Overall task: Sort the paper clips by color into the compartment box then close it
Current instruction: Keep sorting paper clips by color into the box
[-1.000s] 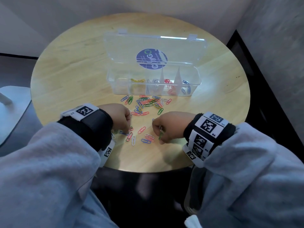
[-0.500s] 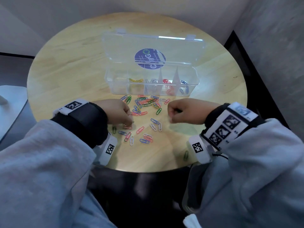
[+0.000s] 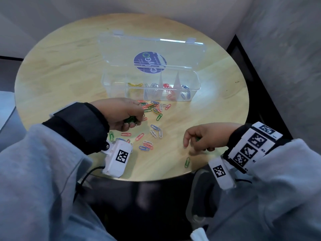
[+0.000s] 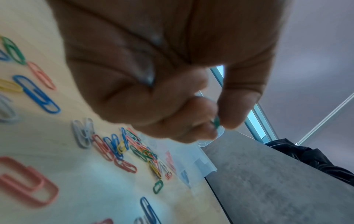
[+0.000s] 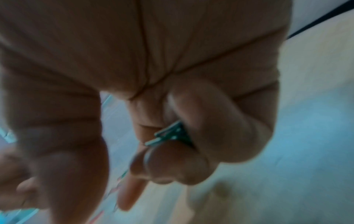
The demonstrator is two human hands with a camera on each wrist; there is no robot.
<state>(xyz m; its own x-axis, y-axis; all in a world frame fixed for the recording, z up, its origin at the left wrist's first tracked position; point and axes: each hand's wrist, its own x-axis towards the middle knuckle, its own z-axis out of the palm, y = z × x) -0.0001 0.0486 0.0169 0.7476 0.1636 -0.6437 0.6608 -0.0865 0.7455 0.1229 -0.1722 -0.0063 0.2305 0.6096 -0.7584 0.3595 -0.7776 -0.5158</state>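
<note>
A clear compartment box (image 3: 195,80) stands open on the round wooden table (image 3: 52,70), lid tilted back, with yellow, white, red and blue clips in separate sections. Loose coloured paper clips (image 3: 152,110) lie scattered in front of it. My left hand (image 3: 128,117) hovers beside that pile, curled around green paper clips (image 3: 129,119); its thumb and finger pinch a green clip (image 4: 216,122). My right hand (image 3: 199,140) is low over the table near the front edge, its curled fingers holding green clips (image 5: 170,135), forefinger pointing down. A single green clip (image 3: 187,162) lies just below it.
Walls close in behind and to the right of the table. The table's front edge (image 3: 156,180) is right under my wrists. A pale seat (image 3: 5,108) stands at the left. Bare wood lies left of the box.
My right hand has dropped back from the pile toward the front edge, near the lone green clip. My left hand moved forward to the pile by the box.
</note>
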